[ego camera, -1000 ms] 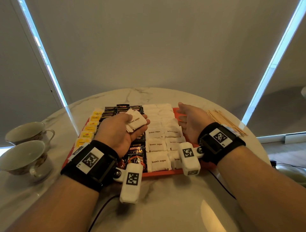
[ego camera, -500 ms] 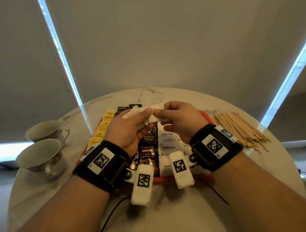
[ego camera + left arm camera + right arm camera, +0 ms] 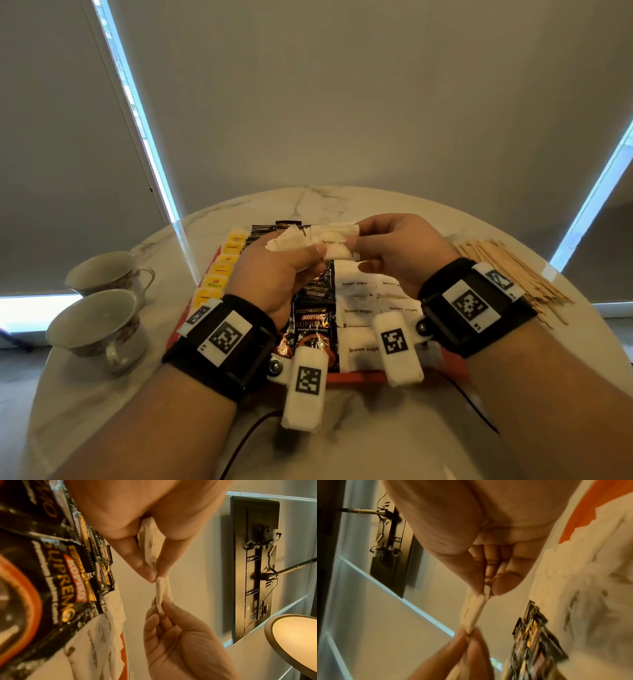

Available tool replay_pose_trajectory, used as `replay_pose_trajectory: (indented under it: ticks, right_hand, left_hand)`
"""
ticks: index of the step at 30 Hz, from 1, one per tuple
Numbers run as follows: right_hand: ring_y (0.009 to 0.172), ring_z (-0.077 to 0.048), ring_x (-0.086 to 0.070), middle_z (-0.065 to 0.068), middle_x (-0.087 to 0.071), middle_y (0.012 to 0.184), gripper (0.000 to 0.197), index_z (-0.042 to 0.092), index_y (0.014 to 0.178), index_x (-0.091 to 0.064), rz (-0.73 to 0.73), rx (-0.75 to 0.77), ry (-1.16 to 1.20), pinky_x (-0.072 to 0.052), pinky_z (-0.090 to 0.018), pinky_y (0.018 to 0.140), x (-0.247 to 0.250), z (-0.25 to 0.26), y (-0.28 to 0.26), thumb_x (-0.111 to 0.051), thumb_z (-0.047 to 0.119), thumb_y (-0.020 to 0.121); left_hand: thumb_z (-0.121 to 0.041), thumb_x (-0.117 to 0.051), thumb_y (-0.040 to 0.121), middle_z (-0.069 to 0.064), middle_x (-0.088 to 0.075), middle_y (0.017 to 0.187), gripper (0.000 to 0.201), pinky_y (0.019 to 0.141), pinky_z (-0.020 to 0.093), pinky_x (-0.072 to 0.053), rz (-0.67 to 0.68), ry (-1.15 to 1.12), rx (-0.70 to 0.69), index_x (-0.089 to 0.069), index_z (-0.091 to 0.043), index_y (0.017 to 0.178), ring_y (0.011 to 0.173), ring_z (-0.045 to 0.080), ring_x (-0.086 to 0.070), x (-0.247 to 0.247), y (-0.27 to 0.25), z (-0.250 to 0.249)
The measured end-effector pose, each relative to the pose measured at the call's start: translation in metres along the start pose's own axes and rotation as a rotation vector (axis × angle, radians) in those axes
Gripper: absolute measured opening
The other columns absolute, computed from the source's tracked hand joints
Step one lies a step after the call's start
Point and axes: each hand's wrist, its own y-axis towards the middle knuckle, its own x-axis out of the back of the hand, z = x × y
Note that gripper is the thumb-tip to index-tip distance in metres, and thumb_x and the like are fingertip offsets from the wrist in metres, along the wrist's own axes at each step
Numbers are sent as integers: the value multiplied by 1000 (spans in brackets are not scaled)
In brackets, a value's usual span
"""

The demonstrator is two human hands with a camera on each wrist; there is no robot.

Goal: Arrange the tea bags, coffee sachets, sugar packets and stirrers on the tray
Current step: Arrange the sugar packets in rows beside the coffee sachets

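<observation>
A white sugar packet [image 3: 337,241] is stretched sideways between the two hands, its long axis running left to right above the far end of the tray [image 3: 346,377]. The left hand [image 3: 277,270] clutches a small bunch of packets and pinches one end; the right hand [image 3: 397,250] pinches the other end between thumb and fingers. On the tray lie three columns — yellow tea bags [image 3: 219,270], dark coffee sachets [image 3: 313,323], white sugar packets [image 3: 359,310]. Wooden stirrers [image 3: 510,274] lie heaped on the counter [image 3: 342,442] to the right; two cups [image 3: 99,308] stand left.

Home-like lounge: marble table [image 3: 329,205], teacups [image 3: 99,322], roller blinds [image 3: 359,85], wall-mounted screen [image 3: 254,563].
</observation>
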Motion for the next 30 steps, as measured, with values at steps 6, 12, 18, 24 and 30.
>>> replay_pose_trajectory:
  ticks: [6, 12, 18, 24, 30]
  right_hand:
    - [72, -24, -67, -18, -71, 88, 16, 1, 99, -71, -117, -219, -75, -61, -35, 70, 14, 0, 28, -69, -9, 87]
    - [75, -27, -63, -18, -64, 83, 13, 0, 91, -66, -102, -339, -191, -58, -46, 94, 10, 2, 34, -64, -13, 90]
    - [81, -29, -65, -20, -69, 95, 18, -5, 108, -68, -102, -377, -346, -59, -46, 94, 3, 1, 38, -70, -4, 90]
    - [77, -25, -66, -20, -75, 100, 18, -2, 104, -73, -124, -338, -433, -60, -43, 91, 4, 2, 36, -76, 6, 88]
    - [80, -19, -67, -11, -72, 94, 15, 4, 105, -74, -169, -189, -483, -62, -35, 83, 1, 7, 37, -71, 12, 92]
  left_hand:
    - [9, -52, 97, 24, -76, 102, 21, 67, 29, -63, -39, -76, 50, -60, 2, 116, 94, 29, -79, -1, 0, -8]
    - [11, -49, 99, 26, -73, 109, 26, 70, 32, -66, -43, -92, 59, -58, 1, 121, 94, 31, -79, 0, 1, -10]
    - [10, -49, 99, 27, -69, 120, 38, 66, 30, -64, -60, -119, 54, -53, 2, 136, 88, 29, -79, 3, 3, -11]
    - [11, -49, 98, 28, -68, 121, 41, 64, 29, -63, -57, -131, 52, -51, 3, 138, 86, 29, -80, 3, 3, -12]
    - [10, -49, 98, 28, -70, 117, 38, 61, 28, -63, -47, -123, 55, -53, 3, 135, 87, 29, -79, 2, 2, -12]
